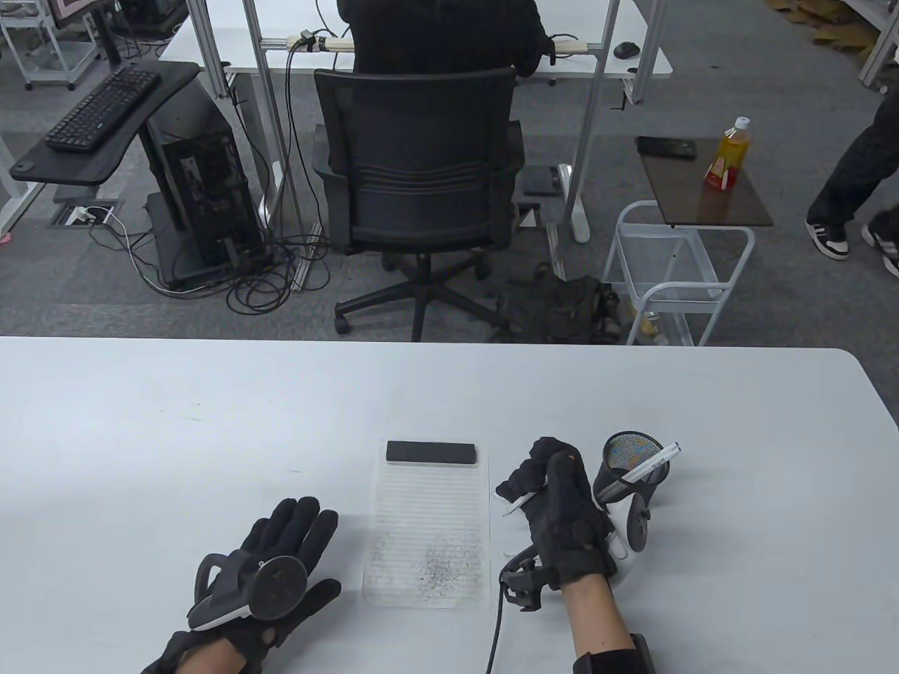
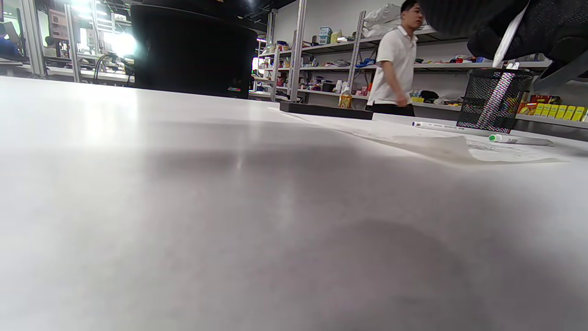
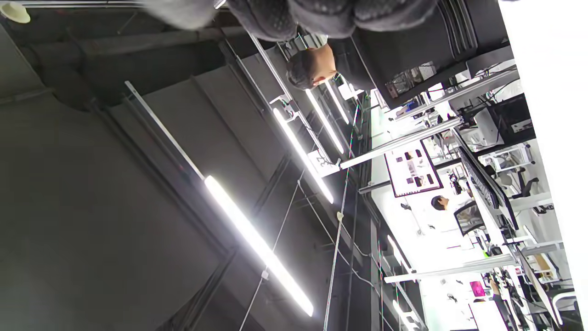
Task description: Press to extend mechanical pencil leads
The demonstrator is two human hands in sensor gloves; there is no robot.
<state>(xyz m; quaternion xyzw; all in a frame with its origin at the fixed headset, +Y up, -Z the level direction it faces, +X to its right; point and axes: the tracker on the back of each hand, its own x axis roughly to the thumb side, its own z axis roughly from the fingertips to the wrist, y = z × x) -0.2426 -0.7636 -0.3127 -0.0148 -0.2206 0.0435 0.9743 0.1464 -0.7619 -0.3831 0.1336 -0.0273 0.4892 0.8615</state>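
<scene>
My right hand grips a white mechanical pencil in a fist just right of the paper. The pencil's tip points left and down toward the table, and its upper end is hidden in the glove. In the left wrist view the same hand holds the pencil above the table. In the right wrist view only curled gloved fingers show at the top edge. My left hand lies flat and open on the table, left of the paper, holding nothing.
A lined paper sheet with pencil scribbles lies between the hands, with a black bar on its far end. A black mesh cup holding a white pencil stands right of my right hand. Two more pencils lie by the cup.
</scene>
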